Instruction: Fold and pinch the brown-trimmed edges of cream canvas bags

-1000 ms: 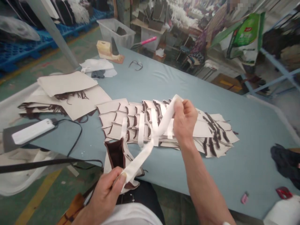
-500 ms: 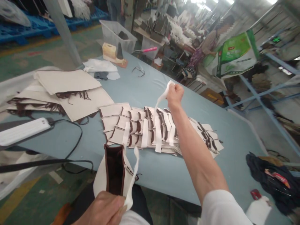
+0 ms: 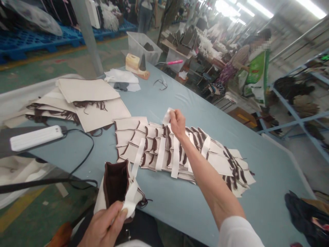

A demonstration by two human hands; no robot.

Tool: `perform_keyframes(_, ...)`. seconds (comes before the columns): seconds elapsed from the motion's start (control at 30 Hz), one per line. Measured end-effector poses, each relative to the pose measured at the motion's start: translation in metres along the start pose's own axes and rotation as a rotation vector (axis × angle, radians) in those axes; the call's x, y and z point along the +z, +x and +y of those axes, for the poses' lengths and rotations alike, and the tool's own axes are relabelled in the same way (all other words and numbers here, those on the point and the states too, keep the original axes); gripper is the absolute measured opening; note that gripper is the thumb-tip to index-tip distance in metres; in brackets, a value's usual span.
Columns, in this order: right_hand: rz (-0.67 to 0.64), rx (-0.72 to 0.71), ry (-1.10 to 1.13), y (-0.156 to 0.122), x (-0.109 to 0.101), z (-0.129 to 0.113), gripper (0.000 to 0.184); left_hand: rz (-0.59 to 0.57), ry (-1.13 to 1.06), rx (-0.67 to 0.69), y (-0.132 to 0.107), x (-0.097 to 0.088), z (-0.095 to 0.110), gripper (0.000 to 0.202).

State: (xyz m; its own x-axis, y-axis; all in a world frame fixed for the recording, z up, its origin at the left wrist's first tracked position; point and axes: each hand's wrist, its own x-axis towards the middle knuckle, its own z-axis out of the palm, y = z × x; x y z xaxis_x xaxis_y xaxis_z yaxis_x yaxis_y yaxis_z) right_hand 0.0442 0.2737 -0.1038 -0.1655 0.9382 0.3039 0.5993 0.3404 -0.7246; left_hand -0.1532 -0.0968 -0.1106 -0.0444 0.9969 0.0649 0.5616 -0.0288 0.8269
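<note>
My right hand (image 3: 177,124) is above the far edge of a layered stack of canvas pieces with brown edging (image 3: 156,151), pinching a short white fabric tab (image 3: 167,116). Several white strips lie across the stack. My left hand (image 3: 102,224) is at the bottom of the view, gripping a canvas bag with a dark brown lining (image 3: 115,192) and a white fabric strap (image 3: 130,199). The bag's mouth faces up, and its lower part is hidden behind my fingers. I cannot tell whether the tab and the strap are joined.
Canvas panels with brown fringes (image 3: 99,109) lie at left on the pale blue table (image 3: 257,178), near a white power strip (image 3: 36,138) and its black cable. A clear plastic bin (image 3: 142,49) stands beyond the table's far end. A co-worker (image 3: 243,58) stands at back right.
My right hand has dropped from high above the stack to just over its far edge, and less white fabric shows from it. My left hand has risen, and the view has turned left.
</note>
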Motion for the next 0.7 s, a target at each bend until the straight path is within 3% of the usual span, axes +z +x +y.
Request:
perform_keyframes(0.3, -0.316, -0.280, -0.332, -0.102, 0.024, 0.004, 0.019, 0.093, -0.093, -0.217, 0.022, 0.005, 0.007, 0.043)
perform_keyframes(0.5, -0.452, -0.396, -0.457, -0.137, 0.040, 0.003, 0.016, 0.037, -0.120, -0.252, 0.028, 0.006, 0.014, 0.041)
perform_keyframes(0.7, -0.509, -0.388, -0.426, -0.170, 0.046, -0.008, 0.009, 0.002, -0.120, -0.250, 0.030, 0.003, 0.011, 0.041)
